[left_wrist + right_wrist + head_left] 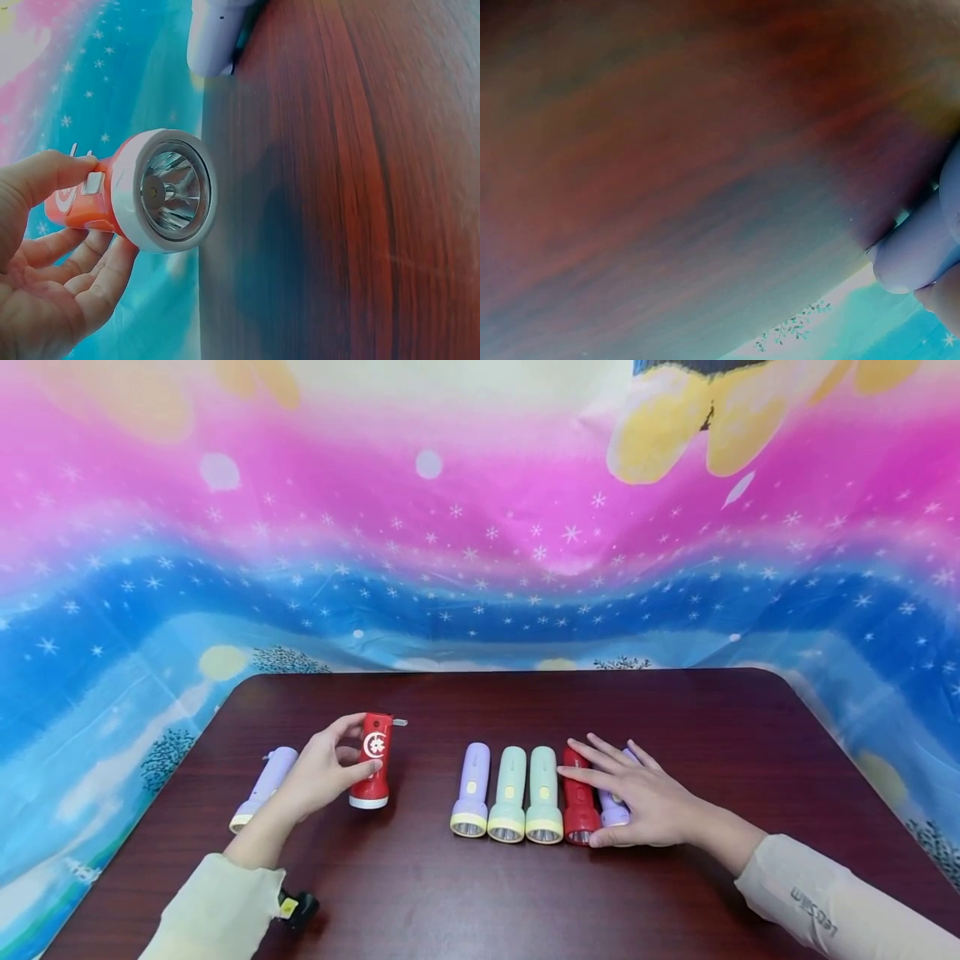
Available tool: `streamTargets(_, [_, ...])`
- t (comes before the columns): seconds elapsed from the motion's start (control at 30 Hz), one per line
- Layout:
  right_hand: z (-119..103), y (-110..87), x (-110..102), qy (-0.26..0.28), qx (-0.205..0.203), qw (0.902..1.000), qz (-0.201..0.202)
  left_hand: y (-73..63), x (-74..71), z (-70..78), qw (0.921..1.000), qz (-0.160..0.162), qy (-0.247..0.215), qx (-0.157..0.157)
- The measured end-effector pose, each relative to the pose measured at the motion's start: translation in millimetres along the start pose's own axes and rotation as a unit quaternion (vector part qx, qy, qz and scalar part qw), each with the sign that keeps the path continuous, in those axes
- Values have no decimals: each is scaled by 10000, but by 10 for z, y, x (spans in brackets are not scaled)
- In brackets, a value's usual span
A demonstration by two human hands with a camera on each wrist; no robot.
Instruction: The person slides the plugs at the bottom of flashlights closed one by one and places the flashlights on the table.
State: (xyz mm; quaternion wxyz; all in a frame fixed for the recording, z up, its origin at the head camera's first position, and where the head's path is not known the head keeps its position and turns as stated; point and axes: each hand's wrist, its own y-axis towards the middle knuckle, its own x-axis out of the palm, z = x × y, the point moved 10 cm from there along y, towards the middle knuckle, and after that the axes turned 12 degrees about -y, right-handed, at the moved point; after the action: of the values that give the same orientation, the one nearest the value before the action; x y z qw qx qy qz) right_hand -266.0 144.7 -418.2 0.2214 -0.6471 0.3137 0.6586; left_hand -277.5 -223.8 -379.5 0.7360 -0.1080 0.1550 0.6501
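My left hand point(318, 777) grips a red flashlight point(372, 781) with a white rim, its lens end pointing toward me. In the left wrist view the flashlight's reflector point(174, 191) faces the camera, and the thumb lies near a grey switch point(93, 182). With fingers spread and straight, my right hand point(648, 797) lies over the right end of a row of flashlights. It overlaps a dark red flashlight point(580, 806) and partly hides a purple flashlight point(612, 810). That purple flashlight point(915, 247) shows at the edge of the right wrist view.
Left of the dark red one, the row continues with two mint green flashlights point(507, 789) and a lilac flashlight point(471, 785). Another lilac flashlight point(276, 775) lies behind my left wrist. All lie on a dark brown table point(480, 902), with a printed cloth point(480, 560) behind.
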Motion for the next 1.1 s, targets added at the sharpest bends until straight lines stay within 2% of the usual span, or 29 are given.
streamTargets(0.43, [8,15,-14,30,-16,10000,7,-10,146,121,9998,-35,161,111])
streamTargets(0.83, [0,25,-1,32,-33,10000,-3,-52,408,288,9993,-147,-206,288])
streamTargets(1.1, [-18,10,-19,-28,-75,10000,60,-71,491,350,9973,170,-618,357])
